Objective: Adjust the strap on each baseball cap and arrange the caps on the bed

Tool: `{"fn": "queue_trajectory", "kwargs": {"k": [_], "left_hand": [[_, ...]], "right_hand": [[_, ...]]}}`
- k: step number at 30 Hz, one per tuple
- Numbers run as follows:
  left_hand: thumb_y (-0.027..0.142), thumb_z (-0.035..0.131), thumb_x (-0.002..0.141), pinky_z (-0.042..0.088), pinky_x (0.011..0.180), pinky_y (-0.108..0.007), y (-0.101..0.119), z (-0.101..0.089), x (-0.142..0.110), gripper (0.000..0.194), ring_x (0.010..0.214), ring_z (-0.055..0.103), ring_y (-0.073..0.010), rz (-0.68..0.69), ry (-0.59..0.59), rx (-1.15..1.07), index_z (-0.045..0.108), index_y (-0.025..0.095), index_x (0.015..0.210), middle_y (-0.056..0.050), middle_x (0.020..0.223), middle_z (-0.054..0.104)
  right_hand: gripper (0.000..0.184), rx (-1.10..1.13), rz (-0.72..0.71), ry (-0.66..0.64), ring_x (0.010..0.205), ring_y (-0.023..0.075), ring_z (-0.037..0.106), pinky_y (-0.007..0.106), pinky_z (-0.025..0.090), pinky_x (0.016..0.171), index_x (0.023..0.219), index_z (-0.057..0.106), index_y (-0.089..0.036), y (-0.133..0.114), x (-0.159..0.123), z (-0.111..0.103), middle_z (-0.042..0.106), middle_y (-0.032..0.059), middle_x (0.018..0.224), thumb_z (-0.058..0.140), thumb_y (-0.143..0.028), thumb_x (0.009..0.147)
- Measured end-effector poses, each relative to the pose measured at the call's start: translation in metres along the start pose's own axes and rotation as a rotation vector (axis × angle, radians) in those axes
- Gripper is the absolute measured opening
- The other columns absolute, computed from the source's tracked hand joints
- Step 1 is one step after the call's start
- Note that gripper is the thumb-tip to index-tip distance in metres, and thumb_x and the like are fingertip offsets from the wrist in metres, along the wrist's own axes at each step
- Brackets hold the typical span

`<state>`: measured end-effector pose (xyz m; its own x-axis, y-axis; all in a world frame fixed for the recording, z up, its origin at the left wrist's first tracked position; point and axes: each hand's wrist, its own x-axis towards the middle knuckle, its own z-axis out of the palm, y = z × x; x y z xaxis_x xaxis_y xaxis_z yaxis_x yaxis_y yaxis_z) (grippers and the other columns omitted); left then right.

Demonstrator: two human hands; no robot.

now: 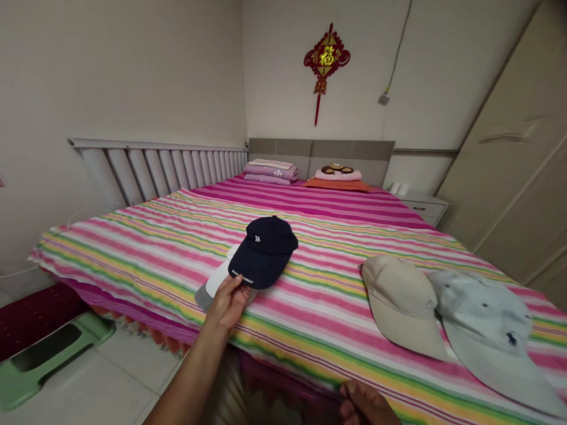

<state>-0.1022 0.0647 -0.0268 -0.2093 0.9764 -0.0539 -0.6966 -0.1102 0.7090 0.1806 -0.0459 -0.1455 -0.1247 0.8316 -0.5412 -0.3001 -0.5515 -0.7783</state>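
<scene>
My left hand (pixel 231 301) is closed on the brim of a navy baseball cap (pixel 270 248) with small white lettering on its front and brim edge. The cap is held up over the bed, crown facing away from me. Behind it, partly hidden, a white and grey cap (pixel 217 277) lies on the striped sheet. At the bottom edge of the view, my right hand (pixel 365 404) is beside the bed's near edge, its fingers curled, with nothing visible in them. To its upper right lie a beige cap (pixel 401 298) and a pale grey-green cap (pixel 491 319), side by side.
The bed's striped sheet (pixel 319 313) spreads ahead of me. Folded bedding (pixel 272 172) and a pink pillow-like stack (pixel 339 176) sit by the headboard (pixel 354 154). A green stool (pixel 48 360) stands at lower left. A white nightstand (pixel 425 206) is at the far right corner.
</scene>
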Motion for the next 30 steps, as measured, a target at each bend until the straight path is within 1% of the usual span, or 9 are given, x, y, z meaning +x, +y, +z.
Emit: {"fn": "queue_trajectory", "kwargs": {"k": [3, 5, 7, 8, 12, 18, 23, 26, 30], "left_hand": [[0.009, 0.06, 0.063, 0.047, 0.057, -0.018, -0.028, 0.0, -0.022, 0.035, 0.067, 0.06, -0.0091, -0.118, -0.178, -0.042, 0.058, 0.021, 0.096, 0.001, 0.082, 0.067], [0.009, 0.062, 0.061, 0.048, 0.059, -0.018, -0.051, -0.004, -0.04, 0.042, 0.071, 0.061, -0.0101, -0.228, -0.24, -0.043, 0.056, 0.022, 0.1, 0.001, 0.086, 0.067], [0.007, 0.065, 0.057, 0.048, 0.065, -0.02, -0.073, -0.008, -0.059, 0.044, 0.075, 0.062, -0.0116, -0.325, -0.287, -0.077, 0.058, 0.022, 0.098, 0.0, 0.087, 0.068], [0.006, 0.066, 0.055, 0.048, 0.068, -0.022, -0.083, -0.011, -0.068, 0.042, 0.076, 0.062, -0.0123, -0.368, -0.312, -0.097, 0.06, 0.021, 0.094, 0.0, 0.087, 0.068], [0.004, 0.066, 0.056, 0.046, 0.077, -0.026, -0.107, -0.02, -0.093, 0.032, 0.082, 0.063, -0.0148, -0.53, -0.394, -0.139, 0.063, 0.021, 0.083, 0.0, 0.089, 0.069], [0.027, 0.062, 0.067, 0.042, 0.087, -0.03, -0.107, -0.03, -0.078, 0.021, 0.087, 0.063, -0.0177, -0.655, -0.426, -0.291, 0.065, 0.018, 0.086, -0.003, 0.089, 0.07], [0.035, 0.066, 0.059, 0.04, 0.091, -0.037, -0.096, -0.015, -0.05, 0.026, 0.09, 0.062, -0.0236, -0.616, -0.419, -0.219, 0.066, 0.019, 0.08, -0.004, 0.077, 0.071], [0.038, 0.069, 0.053, 0.039, 0.092, -0.041, -0.088, -0.003, -0.044, 0.031, 0.095, 0.06, -0.028, -0.581, -0.431, -0.143, 0.066, 0.019, 0.076, -0.005, 0.074, 0.07], [0.035, 0.067, 0.057, 0.041, 0.09, -0.042, -0.081, 0.0, -0.043, 0.021, 0.082, 0.064, -0.0267, -0.601, -0.467, -0.11, 0.067, 0.018, 0.07, -0.004, 0.066, 0.07]], "right_hand": [[0.042, 0.052, -0.069, -0.091, 0.042, 0.0084, 0.054, 0.016, 0.039, 0.041, 0.072, 0.06, -0.013, -0.022, -0.006, 0.017, 0.062, 0.0008, 0.051, 0.071, -0.051, 0.056], [0.038, 0.132, -0.231, -0.184, 0.069, 0.0159, 0.064, 0.024, 0.047, 0.062, 0.082, 0.063, -0.013, -0.046, -0.011, 0.029, 0.068, 0.0084, 0.075, 0.065, -0.048, 0.067], [0.046, 0.255, -0.347, -0.286, 0.097, 0.0239, 0.058, 0.036, 0.045, 0.082, 0.094, 0.062, -0.016, -0.072, -0.015, 0.041, 0.066, 0.0113, 0.099, 0.064, -0.052, 0.066], [0.048, 0.314, -0.406, -0.306, 0.102, 0.025, 0.056, 0.038, 0.042, 0.087, 0.095, 0.063, -0.018, -0.084, -0.016, 0.045, 0.065, 0.0106, 0.104, 0.064, -0.055, 0.064], [0.043, 0.492, -0.481, -0.171, 0.115, 0.0211, 0.046, 0.036, 0.036, 0.096, 0.09, 0.064, -0.025, -0.111, -0.017, 0.055, 0.067, 0.0032, 0.103, 0.068, -0.054, 0.058], [0.037, 0.584, -0.27, -0.14, 0.111, 0.0241, 0.05, 0.04, 0.038, 0.095, 0.083, 0.068, -0.023, -0.103, -0.026, 0.053, 0.068, 0.004, 0.099, 0.066, -0.052, 0.061], [0.036, 0.489, -0.191, -0.176, 0.11, 0.0263, 0.051, 0.041, 0.04, 0.092, 0.081, 0.068, -0.02, -0.094, -0.033, 0.047, 0.069, 0.0076, 0.098, 0.065, -0.051, 0.062], [0.037, 0.461, -0.211, -0.181, 0.104, 0.0274, 0.056, 0.039, 0.041, 0.091, 0.077, 0.069, -0.018, -0.088, -0.036, 0.04, 0.071, 0.0087, 0.09, 0.075, -0.044, 0.051], [0.034, 0.518, -0.323, -0.146, 0.083, 0.0224, 0.065, 0.034, 0.045, 0.086, 0.067, 0.067, -0.022, -0.082, -0.037, 0.031, 0.072, 0.001, 0.071, 0.083, -0.028, 0.038]]}}
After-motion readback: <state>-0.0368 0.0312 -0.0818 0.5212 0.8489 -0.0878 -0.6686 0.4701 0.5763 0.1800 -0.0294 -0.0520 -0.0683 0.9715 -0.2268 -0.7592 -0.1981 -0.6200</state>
